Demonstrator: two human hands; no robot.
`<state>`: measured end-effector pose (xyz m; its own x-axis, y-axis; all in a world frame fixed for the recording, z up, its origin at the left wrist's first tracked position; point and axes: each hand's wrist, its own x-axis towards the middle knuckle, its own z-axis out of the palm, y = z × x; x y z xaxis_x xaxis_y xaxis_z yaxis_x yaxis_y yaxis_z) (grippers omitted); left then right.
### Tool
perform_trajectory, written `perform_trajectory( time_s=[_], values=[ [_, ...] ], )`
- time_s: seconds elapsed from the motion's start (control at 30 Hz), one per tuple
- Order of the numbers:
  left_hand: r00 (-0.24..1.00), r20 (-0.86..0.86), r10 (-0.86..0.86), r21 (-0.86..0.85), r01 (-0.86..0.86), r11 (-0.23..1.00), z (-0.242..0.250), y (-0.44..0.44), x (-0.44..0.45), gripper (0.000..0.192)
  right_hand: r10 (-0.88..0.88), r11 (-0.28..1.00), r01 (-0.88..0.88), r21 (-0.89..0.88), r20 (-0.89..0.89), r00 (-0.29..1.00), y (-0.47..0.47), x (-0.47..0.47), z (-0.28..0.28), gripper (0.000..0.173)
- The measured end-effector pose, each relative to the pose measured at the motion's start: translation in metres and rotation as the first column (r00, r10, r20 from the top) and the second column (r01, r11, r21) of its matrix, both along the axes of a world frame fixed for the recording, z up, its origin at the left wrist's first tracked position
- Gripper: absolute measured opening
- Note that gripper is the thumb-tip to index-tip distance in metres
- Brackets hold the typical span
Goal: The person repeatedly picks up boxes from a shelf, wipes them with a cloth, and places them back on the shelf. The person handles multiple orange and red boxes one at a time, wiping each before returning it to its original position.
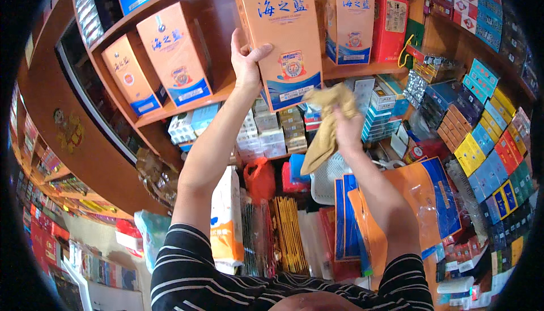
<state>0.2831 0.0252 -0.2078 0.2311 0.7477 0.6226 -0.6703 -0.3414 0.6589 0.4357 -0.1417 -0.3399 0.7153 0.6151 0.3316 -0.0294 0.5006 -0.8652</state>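
Observation:
My left hand [248, 62] grips the left side of a tall tan and blue liquor carton [280, 30], thumb across its front. The carton is held slightly tilted before a wooden shelf [221, 92]. A tan cloth [325, 136] hangs bunched in my right hand [348, 130], just below the carton's lower right corner. Motion blurs the top of the cloth, and I cannot tell whether it touches the carton. Two similar cartons [174, 56] stand on the shelf to the left. Another matching carton [352, 22] and a red box [390, 28] stand to the right.
Stacked small packs [265, 130] fill the space under the shelf. Lower down are a red plastic bag [259, 179], a white plastic basket [331, 179], and orange and blue paper bags [408, 200]. Rows of colourful cigarette packs [488, 153] line the right side.

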Motion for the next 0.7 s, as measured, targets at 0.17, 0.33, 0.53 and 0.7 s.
perform_trajectory(
  time_s=[0.17, 0.33, 0.53, 0.7],
  values=[
    [0.96, 0.091, -0.266, -0.033, 0.27, 0.962, -0.006, -0.076, -0.05, 0.101, 0.474, 0.868, -0.475, 0.147, -0.536, 0.699, -0.05, -0.032, 0.027, 0.066],
    [0.919, 0.154, -0.364, -0.078, 0.378, 0.922, -0.024, -0.149, -0.092, 0.087, 0.516, 0.846, -0.485, 0.22, -0.566, 0.643, -0.082, -0.094, 0.024, 0.063],
    [0.949, 0.172, -0.264, -0.011, 0.27, 0.963, -0.058, -0.194, -0.135, 0.089, 0.515, 0.837, -0.503, 0.214, -0.617, 0.595, -0.124, -0.148, 0.007, 0.059],
    [0.986, 0.061, -0.157, -0.03, 0.159, 0.987, -0.093, -0.206, -0.168, 0.099, 0.702, 0.663, -0.715, 0.222, -0.515, 0.492, -0.178, -0.143, -0.016, 0.052]
  ],
)
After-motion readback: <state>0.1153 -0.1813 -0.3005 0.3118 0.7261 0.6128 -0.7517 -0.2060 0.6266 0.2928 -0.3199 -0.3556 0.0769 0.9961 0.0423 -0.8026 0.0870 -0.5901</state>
